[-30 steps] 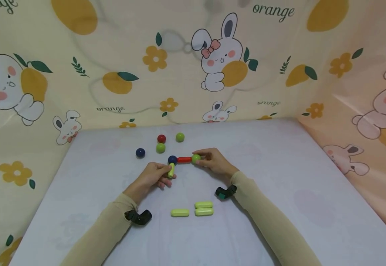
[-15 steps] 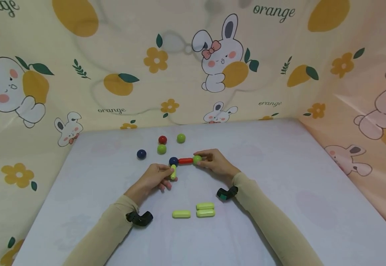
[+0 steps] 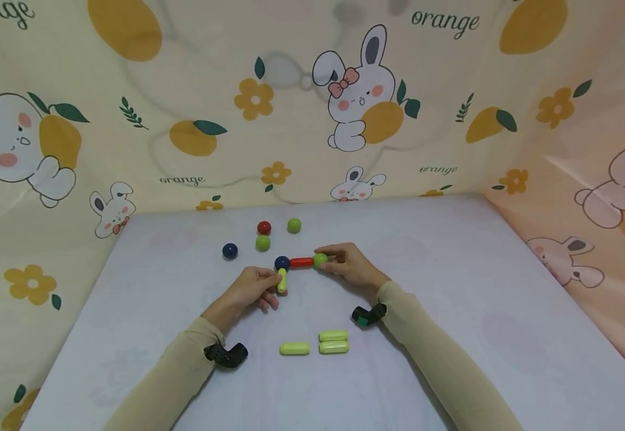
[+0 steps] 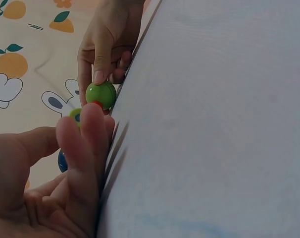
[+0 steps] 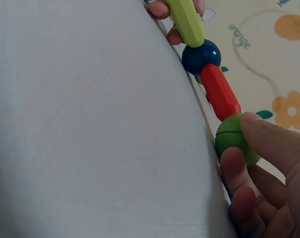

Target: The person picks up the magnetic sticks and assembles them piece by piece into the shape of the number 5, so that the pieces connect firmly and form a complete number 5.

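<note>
Left hand (image 3: 248, 288) pinches lime rod (image 3: 282, 281), end touching blue ball (image 3: 282, 263); firmness of joint unclear. Right hand (image 3: 350, 264) grips green ball (image 3: 320, 260). Red rod (image 3: 302, 262) bridges both balls. Beyond, four loose balls (image 3: 263, 243) toward far edge of tabletop (image 3: 506, 299); on near side, three spare lime rods (image 3: 334, 347).

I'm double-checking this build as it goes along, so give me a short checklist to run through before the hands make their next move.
1. Left hand pinches the yellow-green rod: ok.
2. Right hand holds the green ball: ok.
3. Red rod bridges the blue ball and the green ball: ok.
4. Yellow-green rod meets the blue ball: ok, they touch in the right wrist view.
5. That joint is firm enough to let go: cannot tell; the pictures show contact, not strength.
6. Ball on the yellow-green rod's other end: not ok, none is there.
</note>
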{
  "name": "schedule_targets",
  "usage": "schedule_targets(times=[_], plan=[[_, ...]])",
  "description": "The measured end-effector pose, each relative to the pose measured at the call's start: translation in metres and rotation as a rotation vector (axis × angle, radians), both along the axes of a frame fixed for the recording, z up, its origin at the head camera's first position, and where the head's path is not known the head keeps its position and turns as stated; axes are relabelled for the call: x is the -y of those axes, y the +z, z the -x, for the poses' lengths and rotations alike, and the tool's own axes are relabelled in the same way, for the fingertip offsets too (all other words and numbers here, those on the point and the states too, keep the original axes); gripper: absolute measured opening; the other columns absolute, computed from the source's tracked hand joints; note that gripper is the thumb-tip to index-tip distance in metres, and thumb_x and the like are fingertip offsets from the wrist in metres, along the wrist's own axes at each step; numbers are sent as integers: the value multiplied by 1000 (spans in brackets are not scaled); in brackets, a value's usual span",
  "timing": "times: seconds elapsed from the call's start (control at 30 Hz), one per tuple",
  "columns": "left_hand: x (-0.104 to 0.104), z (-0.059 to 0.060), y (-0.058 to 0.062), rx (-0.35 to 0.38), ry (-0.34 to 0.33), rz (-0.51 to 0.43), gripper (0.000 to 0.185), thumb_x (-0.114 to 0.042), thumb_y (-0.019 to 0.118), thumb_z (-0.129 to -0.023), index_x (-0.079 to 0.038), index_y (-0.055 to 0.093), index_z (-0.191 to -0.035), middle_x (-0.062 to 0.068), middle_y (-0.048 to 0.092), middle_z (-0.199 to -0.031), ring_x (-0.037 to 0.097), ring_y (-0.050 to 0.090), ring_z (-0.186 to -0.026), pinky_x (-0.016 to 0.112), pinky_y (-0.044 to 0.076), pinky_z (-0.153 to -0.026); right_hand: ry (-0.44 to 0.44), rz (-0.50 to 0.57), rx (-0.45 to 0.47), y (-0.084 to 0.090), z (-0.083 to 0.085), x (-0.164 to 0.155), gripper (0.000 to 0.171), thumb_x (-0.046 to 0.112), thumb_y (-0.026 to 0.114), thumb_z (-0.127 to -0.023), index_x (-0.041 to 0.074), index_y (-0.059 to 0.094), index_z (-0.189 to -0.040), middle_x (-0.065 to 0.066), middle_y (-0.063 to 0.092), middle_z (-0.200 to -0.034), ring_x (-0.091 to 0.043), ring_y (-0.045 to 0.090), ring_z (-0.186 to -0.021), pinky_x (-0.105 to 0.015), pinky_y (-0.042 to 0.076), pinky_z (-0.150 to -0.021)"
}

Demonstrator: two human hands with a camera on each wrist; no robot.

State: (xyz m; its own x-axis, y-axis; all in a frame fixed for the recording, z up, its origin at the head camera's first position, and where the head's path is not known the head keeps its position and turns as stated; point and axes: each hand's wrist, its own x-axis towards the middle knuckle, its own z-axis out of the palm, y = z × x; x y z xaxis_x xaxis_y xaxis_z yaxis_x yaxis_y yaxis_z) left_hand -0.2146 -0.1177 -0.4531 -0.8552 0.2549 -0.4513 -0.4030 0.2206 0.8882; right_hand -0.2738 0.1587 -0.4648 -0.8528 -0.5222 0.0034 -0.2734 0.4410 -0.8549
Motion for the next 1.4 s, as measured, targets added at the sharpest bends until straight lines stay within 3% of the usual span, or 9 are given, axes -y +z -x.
schedule_targets(times=[0.33, 0.93, 1.1, 1.23, 1.4], plan=[[1, 2, -2, 4, 6, -12, 36, -22, 58, -103, 4, 63, -127, 9, 77, -91, 9, 66, -54, 21, 50, -48, -7, -5, 15, -3, 3, -1, 42, 15, 68, -97, 7, 62, -138, -15, 64, -134, -14, 54, -71, -21, 47, -63], [-1, 2, -3, -13, 3, 22, 31, -23, 57, -104, 1, 65, -121, 6, 76, -91, 9, 66, -55, 21, 51, -50, 4, 13, 44, -1, 2, -1, 45, 15, 68, -97, 7, 60, -140, -16, 61, -140, -16, 54, -75, -21, 48, -65], [-1, 1, -2, -8, 0, 28, 32, -23, 57, -104, 1, 65, -123, 6, 76, -90, 9, 65, -55, 21, 51, -50, -11, 24, 87, -3, 3, -2, 45, 19, 66, -98, 10, 58, -142, -12, 62, -139, -16, 60, -79, -23, 49, -66], [-1, 2, -1, -7, 0, 9, 35, -23, 57, -104, 3, 61, -128, 7, 77, -92, 8, 65, -54, 21, 51, -49, -30, 42, 121, 0, 9, -4, 43, 23, 61, -102, 10, 56, -143, -11, 61, -140, -17, 65, -85, -26, 52, -66], [-2, 1, -1, 7, 6, 13, 37, -23, 56, -104, 4, 58, -130, 8, 77, -92, 9, 65, -54, 21, 51, -50, -90, 49, 80, 12, 25, -2, 44, 26, 58, -103, 4, 56, -141, -14, 58, -145, -21, 65, -84, -27, 53, -63]])
